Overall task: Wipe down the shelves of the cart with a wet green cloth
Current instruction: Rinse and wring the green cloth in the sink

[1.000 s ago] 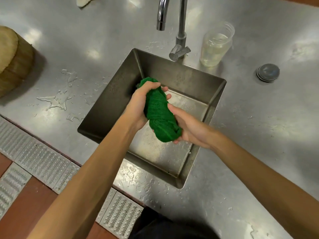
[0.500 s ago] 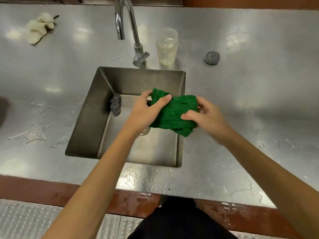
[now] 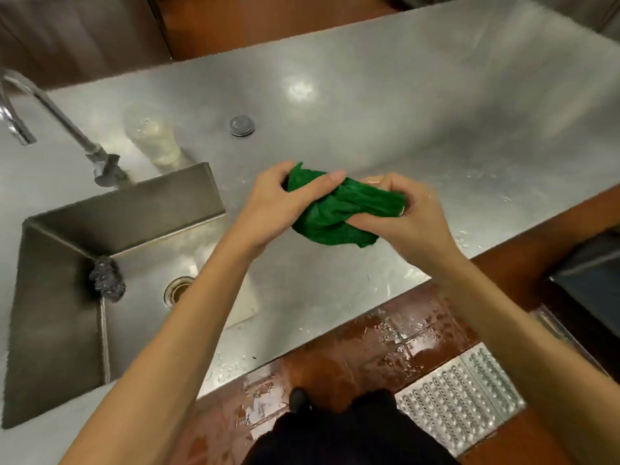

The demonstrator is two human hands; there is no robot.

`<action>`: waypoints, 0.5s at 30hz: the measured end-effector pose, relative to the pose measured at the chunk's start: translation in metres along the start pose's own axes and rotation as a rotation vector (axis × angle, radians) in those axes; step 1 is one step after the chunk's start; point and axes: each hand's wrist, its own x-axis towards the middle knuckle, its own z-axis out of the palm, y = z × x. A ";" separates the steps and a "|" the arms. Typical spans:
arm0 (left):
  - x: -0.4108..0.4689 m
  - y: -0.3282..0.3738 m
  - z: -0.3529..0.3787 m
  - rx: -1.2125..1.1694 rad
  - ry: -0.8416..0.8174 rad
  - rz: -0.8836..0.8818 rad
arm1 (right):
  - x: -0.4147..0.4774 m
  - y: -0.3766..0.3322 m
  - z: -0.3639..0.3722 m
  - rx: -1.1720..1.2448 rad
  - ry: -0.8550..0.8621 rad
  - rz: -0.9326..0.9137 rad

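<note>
Far left: tap (image 3: 50,105) and sink (image 3: 50,313), with a dark scourer (image 3: 106,278) lodged in the basin's corner near the drain (image 3: 177,290); no contact with either hand. Behind the sink, blurred: a clear jar (image 3: 154,139), then a small round grey cap (image 3: 241,125), both standing on the steel surface (image 3: 436,112).

Centre: left hand (image 3: 278,206), fingers curled round the left end of the green cloth (image 3: 339,213), thumb laid across the top. Cloth bunched into a rope-like wad, dark and presumably wet, held in the air above the surface, just right of the sink. Compare one second back: wad gripped steeply tilted directly over the basin. Half a second back: turned level at the basin's right rim. Now: carried clear of the rim altogether, to the right.

Right of centre: right hand (image 3: 412,223), fingers closed round the cloth's other end.

Lower right: wet tiled floor (image 3: 385,347), metal grating (image 3: 463,397), and a dark box-like edge (image 3: 590,273) at the frame's border, identity unclear.

Reading for the task: wringing probably finished, cloth in transit away from the sink. No cart in view; no shelf wiped yet. Next, likely: turn further right, find the cart, open out the wad before the first wipe.
</note>
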 end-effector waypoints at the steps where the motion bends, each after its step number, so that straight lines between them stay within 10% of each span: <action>1: 0.002 0.007 0.017 0.012 -0.028 0.029 | -0.007 0.001 -0.018 -0.034 0.061 -0.022; 15: 0.011 0.082 0.318 0.129 -0.515 0.277 | -0.143 0.015 -0.310 -0.431 0.499 -0.115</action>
